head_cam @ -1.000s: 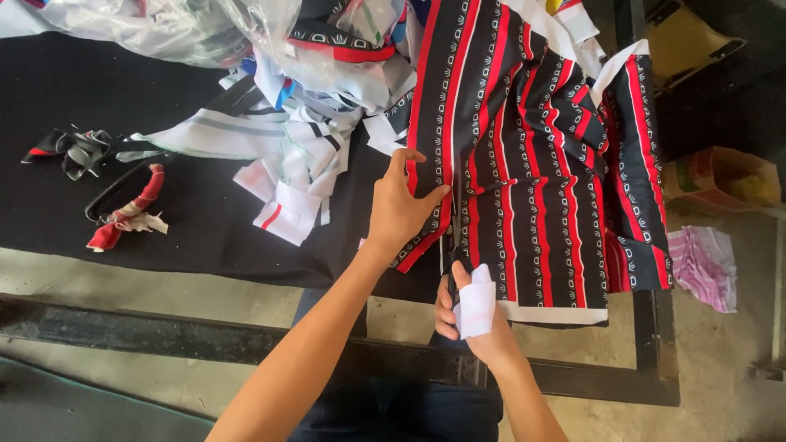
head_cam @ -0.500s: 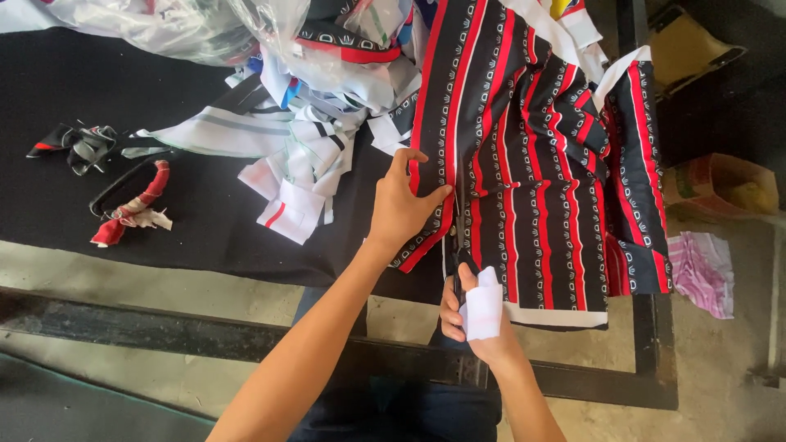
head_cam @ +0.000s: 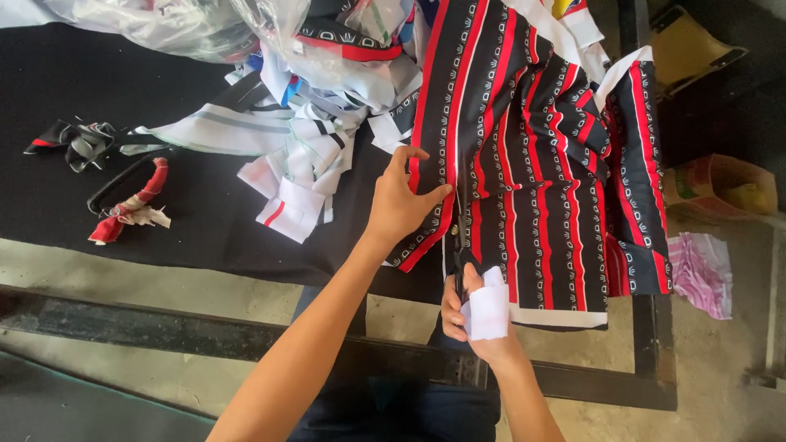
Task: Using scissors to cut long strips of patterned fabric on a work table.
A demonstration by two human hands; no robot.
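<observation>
Two hands work the striped garment (head_cam: 532, 164) draped over the counter's (head_cam: 98, 229) near edge: the left hand (head_cam: 401, 205) presses flat and open on its hem, while the right hand (head_cam: 475, 307), wrapped in white tape, is closed around scissors (head_cam: 456, 262) just below. Stripes run lengthwise away from the scissors, blades pointing along them.

Black fabric (head_cam: 524, 164) with red and white stripes, draped over table's near right edge, hem hanging
</observation>
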